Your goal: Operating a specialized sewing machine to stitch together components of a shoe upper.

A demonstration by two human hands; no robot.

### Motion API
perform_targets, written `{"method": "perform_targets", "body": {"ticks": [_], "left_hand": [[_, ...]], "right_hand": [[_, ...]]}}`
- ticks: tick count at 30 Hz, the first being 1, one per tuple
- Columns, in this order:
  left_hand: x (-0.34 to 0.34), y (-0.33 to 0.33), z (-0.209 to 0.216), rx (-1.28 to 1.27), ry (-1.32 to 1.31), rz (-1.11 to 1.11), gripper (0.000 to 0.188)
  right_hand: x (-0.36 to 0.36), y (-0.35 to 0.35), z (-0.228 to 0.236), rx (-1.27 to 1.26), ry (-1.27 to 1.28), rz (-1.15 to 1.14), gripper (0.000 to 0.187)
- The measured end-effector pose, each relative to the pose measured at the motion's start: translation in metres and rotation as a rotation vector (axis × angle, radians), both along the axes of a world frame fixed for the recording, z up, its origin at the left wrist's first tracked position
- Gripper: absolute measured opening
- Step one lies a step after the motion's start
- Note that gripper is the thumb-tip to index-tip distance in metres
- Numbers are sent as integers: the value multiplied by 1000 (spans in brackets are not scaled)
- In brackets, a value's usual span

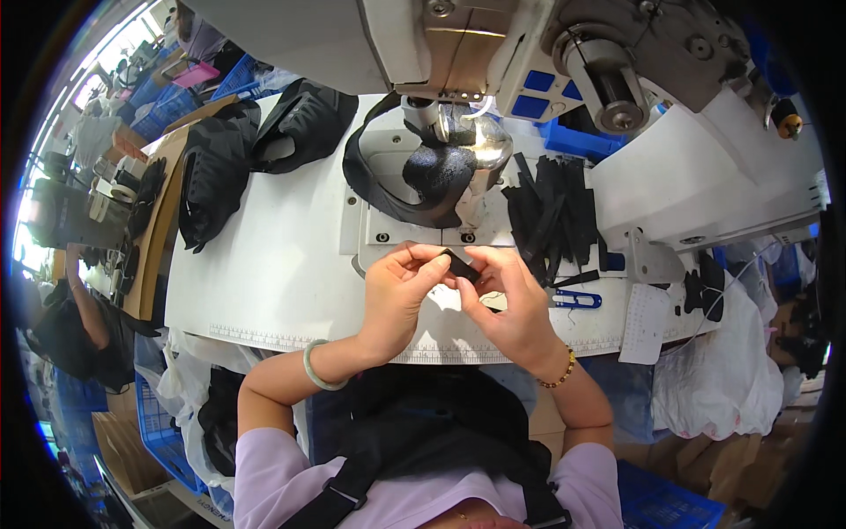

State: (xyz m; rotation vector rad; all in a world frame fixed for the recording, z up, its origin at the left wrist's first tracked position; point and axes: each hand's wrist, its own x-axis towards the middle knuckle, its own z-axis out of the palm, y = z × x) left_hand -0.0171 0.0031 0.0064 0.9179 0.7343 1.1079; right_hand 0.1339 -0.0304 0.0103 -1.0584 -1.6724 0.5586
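My left hand and my right hand meet just in front of the sewing machine's plate. Between their fingertips they pinch a short black fabric strip, which looks folded. Just beyond it, a curved black fabric piece lies around the machine's sewing arm, beneath the head. To the right of that piece is a loose pile of black strips. Blue thread snips lie on the table near my right hand.
The sewing machine overhangs the white table, which has a ruler along its curved front edge. Black shoe-like fabric pieces lie at the far left. A blue tray stands behind the strips. Another person's arm shows at the left.
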Motion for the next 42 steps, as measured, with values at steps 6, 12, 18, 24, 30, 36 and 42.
{"method": "perform_targets", "body": {"ticks": [6, 12, 18, 24, 30, 36, 42], "left_hand": [[-2, -7, 4, -40, -43, 42, 14], [-2, -10, 6, -42, -62, 75, 15], [-1, -10, 4, 3, -50, 87, 15], [-12, -2, 11, 82, 162, -45, 11], [-19, 12, 24, 139, 309, -237, 12], [-17, 16, 30, 132, 280, -235, 10], [-20, 26, 46, 104, 285, -356, 11]], "right_hand": [[1, -2, 8, 77, -254, -66, 33], [4, 0, 9, 93, -217, -48, 33], [2, 1, 8, -108, 55, 60, 29], [9, 1, 16, -259, 317, 176, 25], [22, 9, 18, -342, 275, 287, 29], [35, 16, 30, 3, -186, 208, 29], [34, 19, 39, 23, -236, 219, 27]]}}
